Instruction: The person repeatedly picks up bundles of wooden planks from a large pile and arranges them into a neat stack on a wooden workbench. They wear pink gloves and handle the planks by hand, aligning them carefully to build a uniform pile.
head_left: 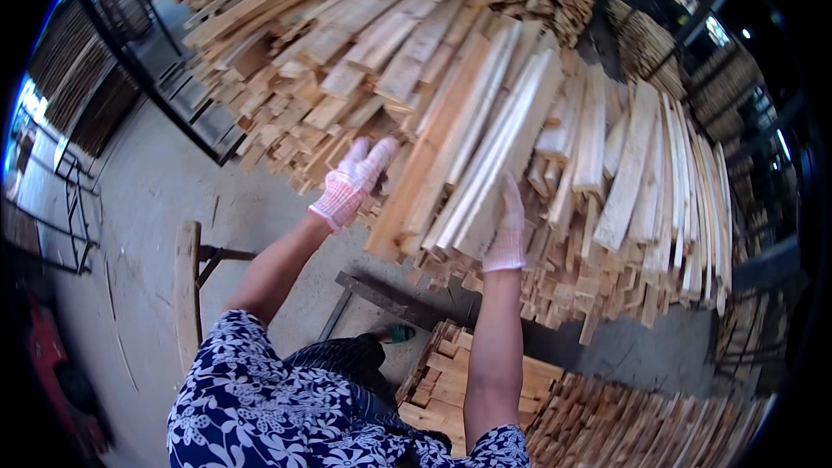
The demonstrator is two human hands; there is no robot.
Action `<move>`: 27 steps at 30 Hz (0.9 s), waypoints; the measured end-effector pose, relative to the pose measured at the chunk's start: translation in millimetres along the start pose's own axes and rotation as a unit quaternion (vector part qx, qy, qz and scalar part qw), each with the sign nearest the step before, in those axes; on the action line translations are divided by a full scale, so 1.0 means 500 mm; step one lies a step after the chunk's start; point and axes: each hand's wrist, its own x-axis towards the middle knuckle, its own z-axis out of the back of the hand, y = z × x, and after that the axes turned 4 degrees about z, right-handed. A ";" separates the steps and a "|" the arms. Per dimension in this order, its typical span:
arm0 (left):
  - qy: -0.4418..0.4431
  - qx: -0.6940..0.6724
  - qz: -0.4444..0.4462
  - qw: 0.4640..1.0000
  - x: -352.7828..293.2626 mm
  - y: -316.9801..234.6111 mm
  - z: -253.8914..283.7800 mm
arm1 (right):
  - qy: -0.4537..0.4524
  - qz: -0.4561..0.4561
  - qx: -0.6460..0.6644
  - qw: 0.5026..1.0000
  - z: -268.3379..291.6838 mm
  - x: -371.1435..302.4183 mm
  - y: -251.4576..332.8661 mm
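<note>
My left hand (354,180), in a pale pink knit glove, reaches to the near ends of the big pile of wooden strips (416,61). Its fingers are apart, beside a reddish-brown strip (433,139), and I see nothing held in it. My right hand (510,232), gloved the same way, lies with stretched fingers along the right side of a pale strip (498,182). Between my two hands several long strips stick out toward me past their neighbours. Whether the right palm presses on the wood is hard to tell.
Below my right arm lie stacked short boards (442,390) and a row of strips (641,420). A wooden post (188,286) stands at left. A dark metal bar (381,299) crosses in front of my foot. Racks of wood (87,87) stand farther off.
</note>
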 end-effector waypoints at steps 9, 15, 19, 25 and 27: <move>0.175 0.019 -0.058 0.983 -0.037 -0.004 -0.135 | 0.052 -0.027 -0.030 0.998 0.079 -0.010 0.009; 0.388 -0.189 0.037 0.901 -0.136 0.272 -0.066 | 0.177 -0.105 0.058 0.977 0.218 -0.278 -0.139; 0.302 -0.276 0.107 0.906 -0.101 0.166 -0.121 | 0.123 -0.049 -0.048 0.990 0.187 -0.268 -0.151; 0.193 -0.132 -0.116 0.965 -0.082 0.219 -0.101 | 0.144 0.054 -0.037 0.987 0.178 -0.334 -0.084; 0.268 -0.237 0.022 0.934 -0.185 0.207 -0.120 | 0.121 0.033 -0.138 0.982 0.228 -0.378 -0.151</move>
